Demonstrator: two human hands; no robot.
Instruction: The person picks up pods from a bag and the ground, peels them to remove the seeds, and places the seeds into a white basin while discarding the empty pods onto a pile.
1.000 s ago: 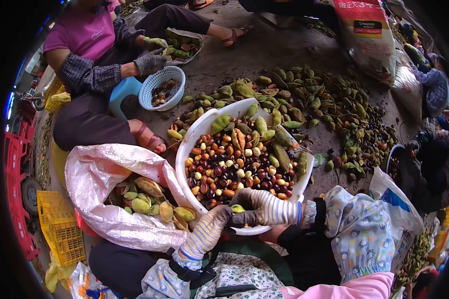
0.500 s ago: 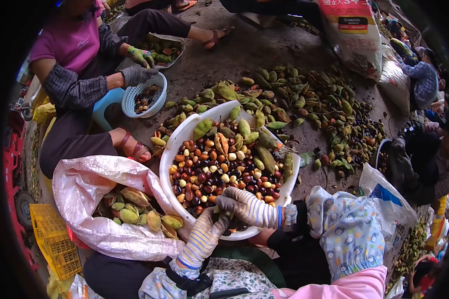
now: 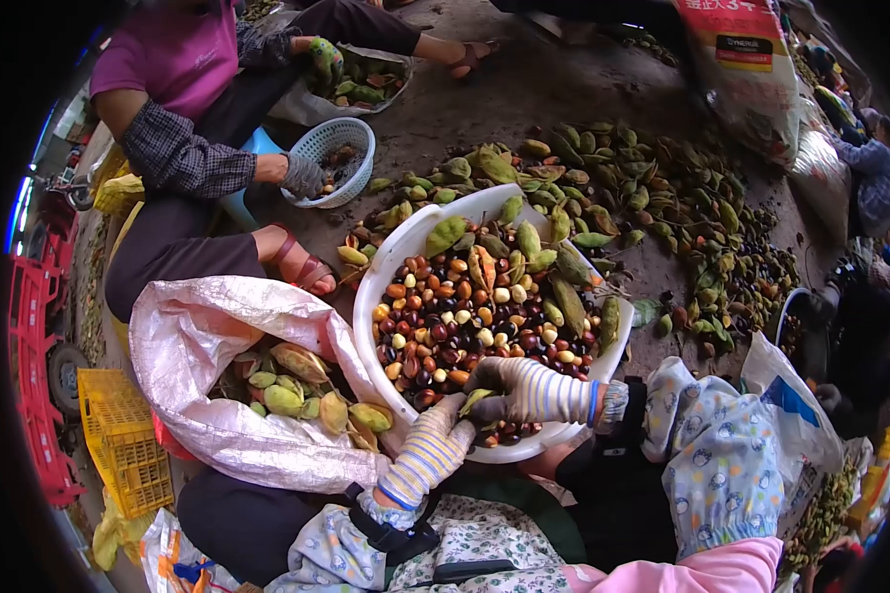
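My left hand (image 3: 428, 451) and my right hand (image 3: 539, 391), both in striped gloves with dark fingers, meet over the near rim of a white basin (image 3: 368, 356). Between their closed fingertips a green seed pod (image 3: 476, 401) partly shows; the fingers hide the rest. Loose brown, dark red and cream seeds (image 3: 450, 336) fill the basin, with several whole pods (image 3: 569, 301) lying at its far and right sides. Left of the basin, nearest my left hand, an open white woven sack (image 3: 193, 435) holds pods and split husks (image 3: 285, 398).
A heap of green pods (image 3: 653, 198) spreads behind the basin. Across from me a seated person's gloved hand (image 3: 304, 176) is at a light blue basket (image 3: 351, 133). A yellow crate (image 3: 124, 435) stands at left, a fertiliser sack (image 3: 747, 89) at back right. Other people sit at right.
The view has shifted, so the scene sits further right. My hands stay together at the basin's near rim, and a green pod now shows between them. The other person's gloved hand lowered into the basket.
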